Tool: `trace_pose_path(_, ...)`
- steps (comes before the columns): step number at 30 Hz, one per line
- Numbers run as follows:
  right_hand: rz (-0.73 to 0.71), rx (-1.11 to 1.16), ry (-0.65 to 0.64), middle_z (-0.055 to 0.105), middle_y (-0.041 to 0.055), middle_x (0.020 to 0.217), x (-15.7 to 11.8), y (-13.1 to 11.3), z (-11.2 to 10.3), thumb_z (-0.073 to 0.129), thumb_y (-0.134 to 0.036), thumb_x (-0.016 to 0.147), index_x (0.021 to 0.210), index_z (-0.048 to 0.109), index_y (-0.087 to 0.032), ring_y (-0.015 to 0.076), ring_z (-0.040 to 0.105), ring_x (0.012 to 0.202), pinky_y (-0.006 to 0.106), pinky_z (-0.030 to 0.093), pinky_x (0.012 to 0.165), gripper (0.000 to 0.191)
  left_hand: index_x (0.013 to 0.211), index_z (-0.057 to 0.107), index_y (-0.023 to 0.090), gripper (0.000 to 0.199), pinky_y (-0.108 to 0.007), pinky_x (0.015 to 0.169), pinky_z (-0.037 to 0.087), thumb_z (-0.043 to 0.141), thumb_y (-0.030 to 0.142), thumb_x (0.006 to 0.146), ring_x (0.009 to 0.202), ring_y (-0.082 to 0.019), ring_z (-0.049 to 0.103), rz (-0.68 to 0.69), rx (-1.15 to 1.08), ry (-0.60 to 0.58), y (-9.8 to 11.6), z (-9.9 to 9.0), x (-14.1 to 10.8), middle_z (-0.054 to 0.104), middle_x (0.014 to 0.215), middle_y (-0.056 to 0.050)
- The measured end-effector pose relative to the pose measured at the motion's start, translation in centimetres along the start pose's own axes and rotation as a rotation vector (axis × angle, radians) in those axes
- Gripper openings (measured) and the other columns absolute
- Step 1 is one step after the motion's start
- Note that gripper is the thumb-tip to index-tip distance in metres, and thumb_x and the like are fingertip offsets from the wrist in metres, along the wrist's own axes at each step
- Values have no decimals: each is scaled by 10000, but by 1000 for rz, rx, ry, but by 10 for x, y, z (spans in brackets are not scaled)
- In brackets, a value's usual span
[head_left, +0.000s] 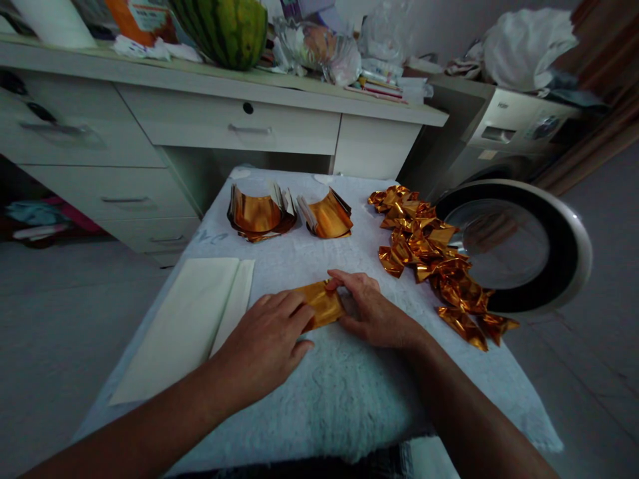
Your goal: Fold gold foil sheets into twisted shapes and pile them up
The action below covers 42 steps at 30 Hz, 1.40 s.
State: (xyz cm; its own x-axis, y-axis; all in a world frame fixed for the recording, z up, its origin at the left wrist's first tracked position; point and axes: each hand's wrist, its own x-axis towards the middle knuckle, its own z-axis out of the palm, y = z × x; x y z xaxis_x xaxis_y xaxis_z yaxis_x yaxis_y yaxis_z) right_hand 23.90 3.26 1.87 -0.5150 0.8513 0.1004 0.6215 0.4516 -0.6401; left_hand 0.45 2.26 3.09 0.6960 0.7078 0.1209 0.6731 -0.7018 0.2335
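Note:
A small rectangular sheet of gold foil paper (322, 305) lies on the cloth-covered table in front of me. My left hand (274, 339) rests over its left end, fingers bent onto the paper, thumb out to the side. At the right end, my right hand (374, 309) holds the edge, with its index fingertip on the top corner and thumb near the lower corner. Behind lie two curved stacks of gold foil paper, a larger stack (257, 213) and a smaller stack (329, 216). To the right is a heap of folded gold foil pieces (419, 233), pinched into bow-like shapes.
Folded pale paper (184, 319) lies at the table's left. An open washing machine door (569, 246) stands beside the right edge. Beyond the table is a white drawer cabinet (294, 126), its counter bearing a watermelon (224, 30), plastic bags and other items.

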Motion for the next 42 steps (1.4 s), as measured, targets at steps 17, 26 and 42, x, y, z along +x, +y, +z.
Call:
trace_pose_path(17,-109,-96,31,675,39,1048,7,-13,7,637,-142,838,934,645,-207,217,550,1055,399,351,955,117,981,619,181,172,-470,859,523,690,215,828,993,-267,565,-1,-201,135,-12,18,-2,612,1055,-83)
trace_pose_path(26,-140,-147,55,672,45,981,7,-12,10,641,-170,840,919,649,-207,222,557,1012,396,376,925,87,825,627,180,135,-372,752,521,544,139,923,830,-196,576,54,-189,283,-14,26,1,627,850,-36)
trace_pose_path(42,-79,-375,191,611,48,852,10,-7,23,512,-27,856,811,601,-197,213,463,878,352,346,794,198,801,642,173,274,-376,704,538,431,100,960,786,-215,595,154,207,388,-7,22,2,649,796,-48)
